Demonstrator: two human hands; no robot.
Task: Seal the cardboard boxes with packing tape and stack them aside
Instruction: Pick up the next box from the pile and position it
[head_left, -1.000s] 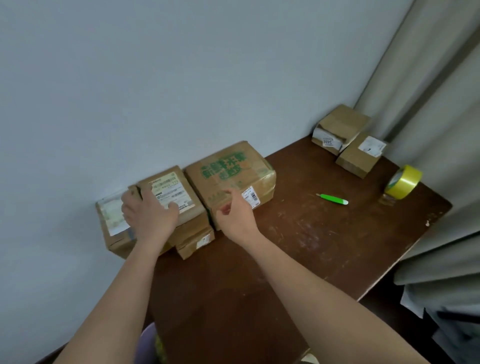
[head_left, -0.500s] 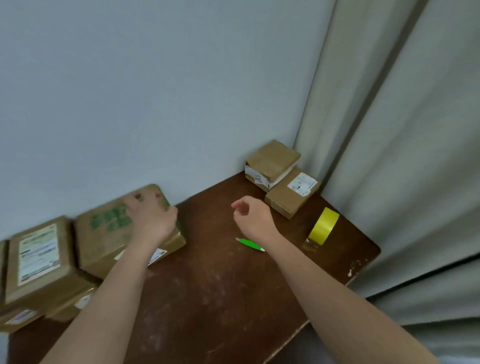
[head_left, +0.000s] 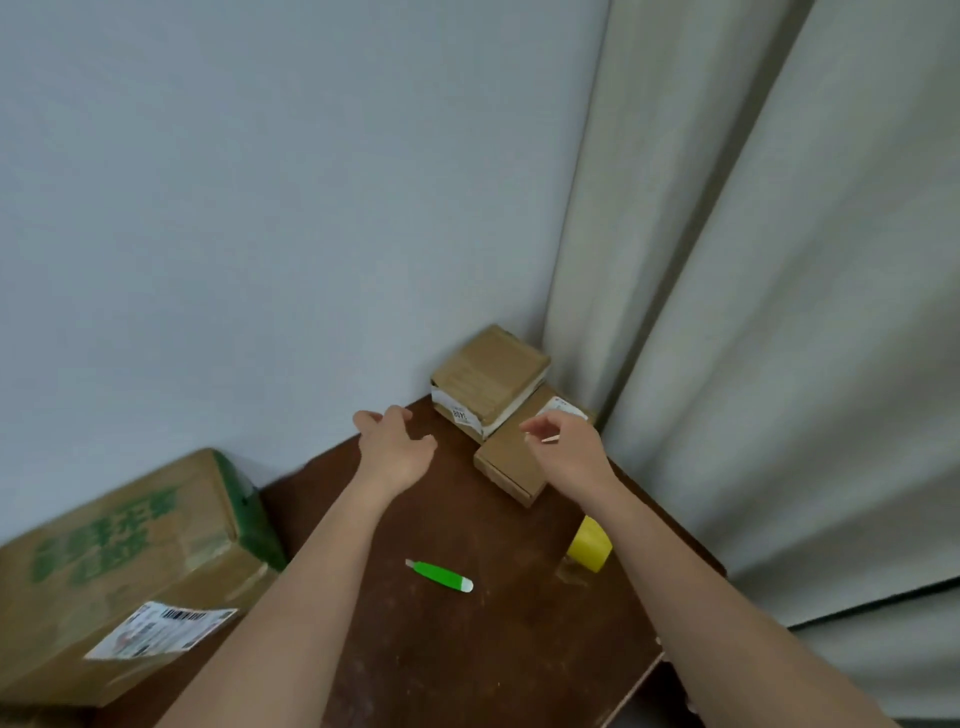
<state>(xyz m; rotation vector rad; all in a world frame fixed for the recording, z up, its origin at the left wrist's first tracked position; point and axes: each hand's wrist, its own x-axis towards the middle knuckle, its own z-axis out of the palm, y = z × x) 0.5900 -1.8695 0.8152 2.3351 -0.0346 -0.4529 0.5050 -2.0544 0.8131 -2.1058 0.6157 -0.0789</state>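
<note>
Nearest to us, at the left edge of the brown counter (head_left: 467, 665), lies a large cardboard box (head_left: 119, 566) with green printing on its top and a white shipping label on its near side. Just beyond our forearms a green utility knife (head_left: 440, 576) lies flat on the counter, and to its right a roll of yellow packing tape (head_left: 589, 545) stands on edge, partly hidden behind our right forearm.

Farther out, our left hand (head_left: 395, 449) is above the counter with its fingers spread and relaxed, holding nothing, a little short of the small boxes. Our right hand (head_left: 569, 449) is over the flat small box (head_left: 511, 462), fingers loosely curled and empty; we cannot tell whether it touches the cardboard.

In the far corner, against the pale wall (head_left: 260, 208), a second small box (head_left: 491, 376) rests tilted, one edge overlapping the flat box. Beside them the grey curtain (head_left: 753, 260) hangs in folds.
</note>
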